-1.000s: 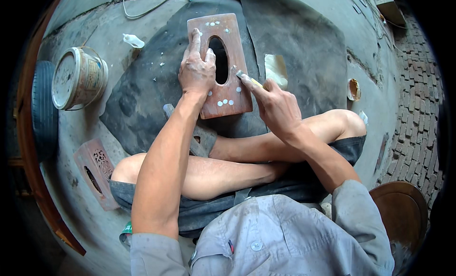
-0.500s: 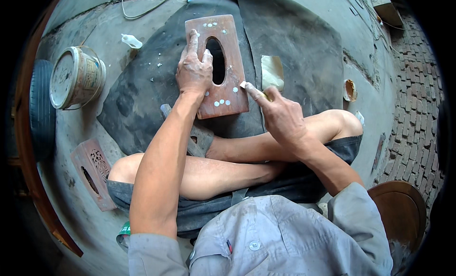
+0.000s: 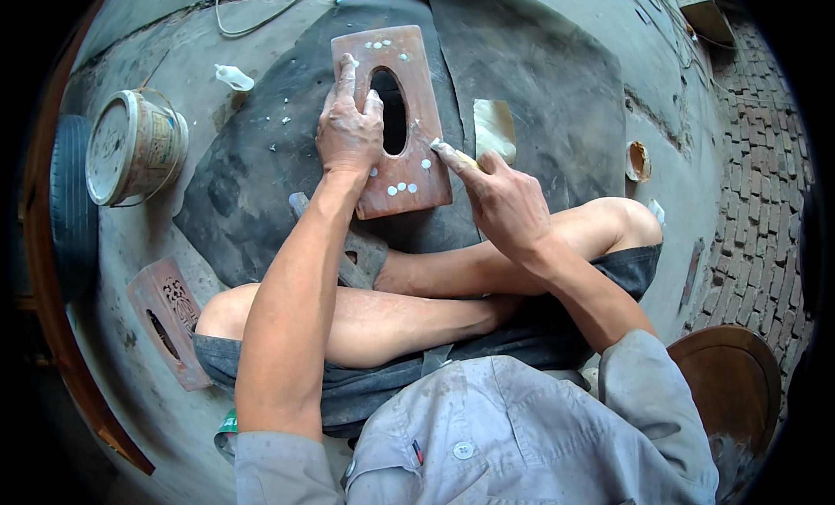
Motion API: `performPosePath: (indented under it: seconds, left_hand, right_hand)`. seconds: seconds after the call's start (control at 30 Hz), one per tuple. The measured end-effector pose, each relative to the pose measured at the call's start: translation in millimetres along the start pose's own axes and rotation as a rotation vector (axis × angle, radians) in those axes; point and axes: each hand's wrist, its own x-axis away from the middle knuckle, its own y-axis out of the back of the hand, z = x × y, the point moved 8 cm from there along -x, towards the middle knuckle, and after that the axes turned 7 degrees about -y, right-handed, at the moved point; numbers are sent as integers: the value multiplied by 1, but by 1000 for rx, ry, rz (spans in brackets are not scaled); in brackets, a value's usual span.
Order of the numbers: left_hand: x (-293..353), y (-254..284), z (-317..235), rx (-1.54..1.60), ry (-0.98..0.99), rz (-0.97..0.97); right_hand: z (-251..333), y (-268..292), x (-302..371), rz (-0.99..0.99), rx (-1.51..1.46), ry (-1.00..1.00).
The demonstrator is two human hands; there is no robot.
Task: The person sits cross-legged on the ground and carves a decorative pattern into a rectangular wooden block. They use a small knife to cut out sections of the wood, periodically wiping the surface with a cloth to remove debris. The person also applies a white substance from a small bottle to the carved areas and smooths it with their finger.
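A reddish-brown wooden tissue box (image 3: pixel 404 176) with an oval opening rests on the dark sheet in front of me. Several white round spots dot its top face. My left hand (image 3: pixel 350 133) holds the box at its left side, index finger stretched along the top and thumb by the oval rim; its other fingers are mostly hidden. In my right hand (image 3: pixel 509 205) is a small yellow-handled tool (image 3: pixel 467 160), index finger laid along it. Its tip, with whitish stuff on it, is at the box's right edge, above a white spot. The fingers cover most of the tool.
A pale piece of paper (image 3: pixel 494 131) lies right of the box. Farther right is a small round container (image 3: pixel 637 161). On the left stand a lidded bucket (image 3: pixel 130 148), a tyre (image 3: pixel 71 200) and a carved wooden box (image 3: pixel 170 322). A white bottle (image 3: pixel 233 77) lies beyond the bucket.
The tool's tip has shifted slightly away from me along the box's right edge, with my right hand. My left hand keeps its place on the box. The whole view has shifted a little.
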Motion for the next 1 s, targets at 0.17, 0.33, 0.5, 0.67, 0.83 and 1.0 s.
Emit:
performPosePath:
  seconds: [0.17, 0.33, 0.5, 0.67, 0.83, 1.0]
  left_hand:
    - [1, -1, 2, 32, 4, 5]
    - [1, 1, 2, 26, 4, 18]
    - [1, 1, -1, 25, -26, 5]
    - [0, 1, 0, 7, -20, 9]
    - [0, 0, 1, 23, -2, 19]
    - [0, 0, 2, 15, 8, 17]
  right_hand:
    - [-1, 0, 6, 12, -10, 12]
    - [-1, -2, -2, -24, -2, 13]
    - [-1, 0, 1, 11, 16, 2]
    - [0, 0, -4, -11, 1, 14]
    - [-1, -4, -5, -14, 2, 29]
    - [0, 0, 2, 19, 5, 22]
